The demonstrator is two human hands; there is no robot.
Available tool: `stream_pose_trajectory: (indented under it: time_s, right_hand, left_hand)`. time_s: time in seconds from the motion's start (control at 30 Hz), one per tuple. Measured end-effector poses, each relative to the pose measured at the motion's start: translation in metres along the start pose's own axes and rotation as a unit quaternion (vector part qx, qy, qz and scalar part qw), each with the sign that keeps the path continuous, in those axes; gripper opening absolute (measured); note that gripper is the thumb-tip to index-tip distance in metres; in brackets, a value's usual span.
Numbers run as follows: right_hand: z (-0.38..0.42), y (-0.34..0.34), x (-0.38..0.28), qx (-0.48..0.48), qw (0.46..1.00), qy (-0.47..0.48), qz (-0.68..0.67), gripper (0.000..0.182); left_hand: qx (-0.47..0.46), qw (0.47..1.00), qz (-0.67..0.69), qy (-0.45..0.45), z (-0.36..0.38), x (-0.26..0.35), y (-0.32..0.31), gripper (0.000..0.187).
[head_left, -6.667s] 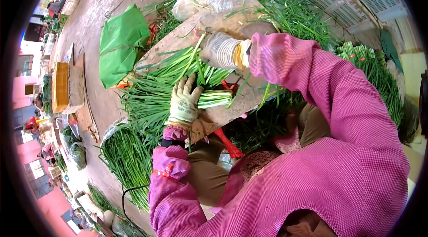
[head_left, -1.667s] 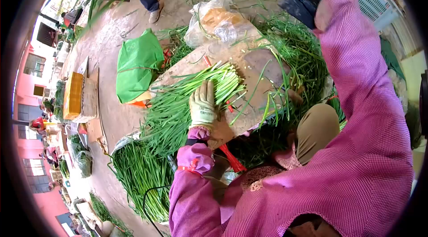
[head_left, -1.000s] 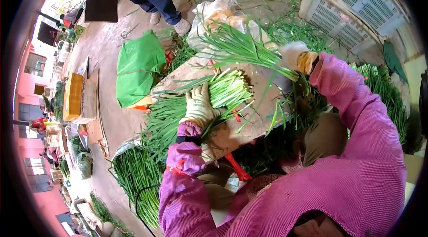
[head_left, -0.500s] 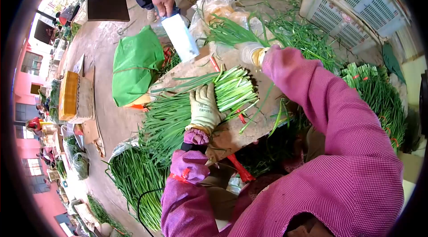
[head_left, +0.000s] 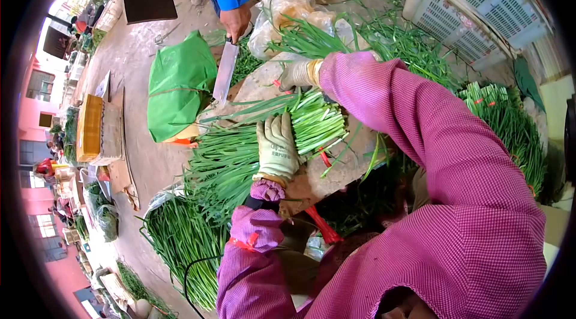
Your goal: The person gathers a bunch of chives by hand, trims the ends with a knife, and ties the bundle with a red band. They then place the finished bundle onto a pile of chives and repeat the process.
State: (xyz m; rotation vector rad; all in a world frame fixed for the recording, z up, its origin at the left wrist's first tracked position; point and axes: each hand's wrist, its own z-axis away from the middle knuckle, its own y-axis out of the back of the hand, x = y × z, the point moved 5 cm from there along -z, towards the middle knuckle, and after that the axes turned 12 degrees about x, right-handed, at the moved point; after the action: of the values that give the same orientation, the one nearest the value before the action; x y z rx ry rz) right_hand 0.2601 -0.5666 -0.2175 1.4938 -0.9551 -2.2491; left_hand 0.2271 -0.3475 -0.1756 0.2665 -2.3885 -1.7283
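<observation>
My left hand, in a pale work glove, lies flat across a bundle of green stalks on a worn board, its fingers extended. The pale cut ends point right and the long leaves spread left. Just beyond the bundle, my gloved right hand is low over the board's far edge, fingers curled beside a bit of red tie. Whatever is between those fingers is hidden. Another piece of the red tie shows at the bundle's near side.
Across the board, a person's hand holds a broad knife, blade down, beside a green bag. Loose greens fill a sack at lower left. Tied bundles and plastic crates stand at right.
My right hand has moved left and nearer to the bundle. My left hand has hardly moved. The other person's knife has shifted left and lower, its blade now more upright.
</observation>
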Motion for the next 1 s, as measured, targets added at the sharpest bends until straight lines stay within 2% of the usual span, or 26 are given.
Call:
stream_pose_trajectory:
  time_s: [0.03, 0.07, 0.23, 0.3, 0.37, 0.4, 0.43, 0.47, 0.5, 0.53, 0.57, 0.6, 0.63, 0.67, 0.7, 0.73, 0.77, 0.8, 0.83, 0.9, 0.93, 1.0]
  right_hand:
    - [0.007, 0.001, -0.009, -0.018, 0.999, 0.020, 0.035, 0.034]
    - [0.010, 0.001, -0.022, -0.036, 0.993, 0.082, 0.079, 0.035]
    - [0.056, 0.029, -0.045, 0.001, 0.988, 0.087, 0.130, 0.036]
    - [0.087, 0.062, -0.046, 0.087, 0.991, 0.085, 0.057, 0.038]
    - [0.120, 0.104, -0.032, 0.139, 0.984, 0.036, 0.102, 0.036]
    - [0.149, 0.118, -0.023, 0.154, 0.900, 0.222, 0.341, 0.030]
    - [0.187, 0.134, -0.022, 0.171, 0.855, 0.295, 0.391, 0.025]
    - [0.198, 0.147, 0.015, 0.176, 0.942, 0.039, 0.285, 0.025]
    - [0.232, 0.157, 0.021, 0.189, 0.942, -0.086, 0.264, 0.026]
    - [0.259, 0.153, 0.038, 0.147, 0.927, -0.087, 0.334, 0.037]
    - [0.289, 0.149, 0.041, 0.111, 0.927, -0.163, 0.320, 0.028]
    - [0.308, 0.127, 0.087, 0.134, 0.938, -0.036, 0.317, 0.030]
    - [0.337, 0.122, 0.035, 0.030, 0.920, -0.191, 0.340, 0.033]
    - [0.344, 0.090, 0.104, 0.034, 0.970, -0.055, 0.235, 0.031]
    - [0.344, 0.082, 0.082, 0.031, 0.947, -0.131, 0.292, 0.034]
    - [0.346, 0.072, 0.062, 0.002, 0.965, 0.024, 0.260, 0.040]
    - [0.333, 0.039, 0.169, -0.067, 0.970, -0.026, 0.234, 0.042]
    - [0.327, 0.031, 0.215, 0.005, 0.979, 0.080, 0.189, 0.043]
    - [0.325, 0.047, 0.151, -0.019, 0.986, -0.062, 0.152, 0.044]
    - [0.328, 0.056, 0.116, -0.040, 0.955, -0.106, 0.275, 0.042]
    - [0.332, 0.069, 0.076, -0.033, 0.955, -0.099, 0.276, 0.042]
    - [0.346, 0.086, 0.017, -0.104, 0.946, -0.223, 0.210, 0.033]
  left_hand:
    - [0.005, 1.000, -0.018, -0.008, 0.002, 0.000, -0.002, 0.113]
    - [0.004, 1.000, -0.017, -0.008, 0.002, 0.002, 0.002, 0.113]
    - [-0.028, 0.999, -0.026, 0.015, -0.006, 0.001, 0.009, 0.112]
    - [-0.032, 0.999, -0.020, 0.022, -0.008, 0.001, 0.008, 0.112]
    - [-0.054, 0.997, -0.007, 0.046, -0.009, 0.001, 0.006, 0.111]
    - [-0.057, 0.997, -0.002, 0.049, -0.010, 0.001, 0.007, 0.110]
    - [-0.063, 0.997, 0.000, 0.053, -0.009, 0.001, 0.009, 0.110]
    - [-0.055, 0.997, -0.002, 0.050, -0.007, 0.001, 0.007, 0.109]
    - [-0.052, 0.997, -0.006, 0.049, -0.006, 0.001, 0.008, 0.109]
    - [-0.046, 0.998, -0.009, 0.047, -0.005, 0.001, 0.007, 0.109]
    - [-0.039, 0.998, -0.013, 0.047, -0.004, 0.002, 0.008, 0.109]
    - [-0.051, 0.997, 0.036, 0.048, -0.009, 0.009, 0.012, 0.109]
    - [-0.057, 0.994, 0.072, 0.065, -0.016, 0.008, 0.022, 0.109]
    - [-0.032, 0.996, 0.059, 0.061, -0.010, -0.001, 0.004, 0.108]
    - [-0.030, 0.998, 0.038, 0.041, -0.009, 0.000, 0.020, 0.111]
    - [-0.108, 0.989, -0.029, 0.094, -0.008, -0.003, 0.028, 0.118]
    - [-0.109, 0.992, -0.023, 0.052, -0.004, -0.005, 0.015, 0.125]
    - [-0.142, 0.986, -0.027, 0.081, -0.012, -0.002, 0.038, 0.128]
    - [-0.156, 0.983, -0.035, 0.092, -0.015, -0.004, 0.041, 0.129]
    - [-0.151, 0.982, -0.047, 0.106, -0.013, -0.001, 0.050, 0.129]
    - [-0.146, 0.982, -0.050, 0.109, -0.012, -0.001, 0.055, 0.129]
    - [-0.125, 0.984, -0.060, 0.115, -0.009, 0.001, 0.053, 0.125]
